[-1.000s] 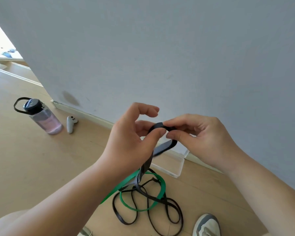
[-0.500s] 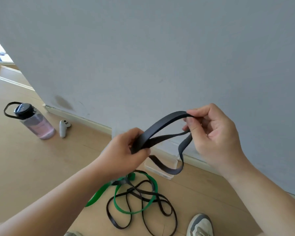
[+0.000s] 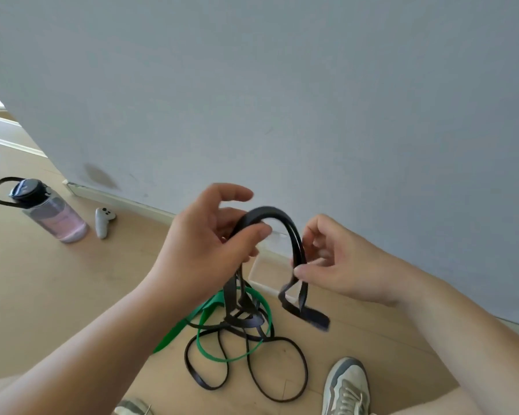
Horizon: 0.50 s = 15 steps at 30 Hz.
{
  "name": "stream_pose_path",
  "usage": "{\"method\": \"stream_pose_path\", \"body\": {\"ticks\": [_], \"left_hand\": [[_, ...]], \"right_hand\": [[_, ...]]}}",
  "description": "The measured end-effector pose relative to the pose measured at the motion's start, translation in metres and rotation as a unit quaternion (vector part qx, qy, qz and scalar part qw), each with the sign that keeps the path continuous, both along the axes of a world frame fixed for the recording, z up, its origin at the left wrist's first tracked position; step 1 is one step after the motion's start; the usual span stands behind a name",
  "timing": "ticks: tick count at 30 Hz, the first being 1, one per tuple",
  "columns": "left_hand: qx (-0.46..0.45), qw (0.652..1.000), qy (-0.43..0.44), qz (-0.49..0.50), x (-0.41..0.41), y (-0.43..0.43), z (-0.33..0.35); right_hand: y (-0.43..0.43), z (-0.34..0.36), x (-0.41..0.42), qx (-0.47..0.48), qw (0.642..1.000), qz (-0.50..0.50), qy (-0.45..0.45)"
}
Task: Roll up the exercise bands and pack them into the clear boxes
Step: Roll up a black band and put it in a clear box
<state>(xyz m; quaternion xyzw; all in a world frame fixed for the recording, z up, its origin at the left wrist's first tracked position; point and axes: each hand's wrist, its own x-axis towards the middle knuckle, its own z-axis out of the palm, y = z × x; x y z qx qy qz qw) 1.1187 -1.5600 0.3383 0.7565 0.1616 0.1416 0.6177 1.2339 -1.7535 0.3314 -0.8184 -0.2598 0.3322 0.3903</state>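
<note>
**Rolling the black band — barely started**

Left hand is pinching it between thumb and fingers; right hand is pinching the doubled strands just to the right. The rest is trailing onto the green band on the floor. Next — likely winding the end tight, feeding slack; the clear box is sitting just beyond.

Soft even daylight, brighter at far left; wide-angle edge bending, slight motion blur.
</note>
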Motion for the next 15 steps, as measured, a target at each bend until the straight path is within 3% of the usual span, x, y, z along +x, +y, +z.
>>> {"method": "stream_pose_path", "body": {"ticks": [4,9,12,15], "left_hand": [[0.052,0.995,0.011,-0.079,0.0,-0.009,-0.011],[0.056,0.995,-0.002,-0.083,0.002,-0.001,-0.018],[0.134,0.982,0.069,-0.111,0.003,0.011,-0.03],[0.243,0.934,0.179,-0.189,0.0,0.013,-0.049]], "right_hand": [[0.014,0.002,-0.01,0.144,0.99,-0.001,-0.01],[0.017,0.001,-0.011,0.161,0.98,-0.007,-0.114],[0.019,-0.001,-0.011,0.184,0.971,-0.037,-0.15],[0.014,0.003,-0.008,0.199,0.967,-0.103,-0.122]]}}
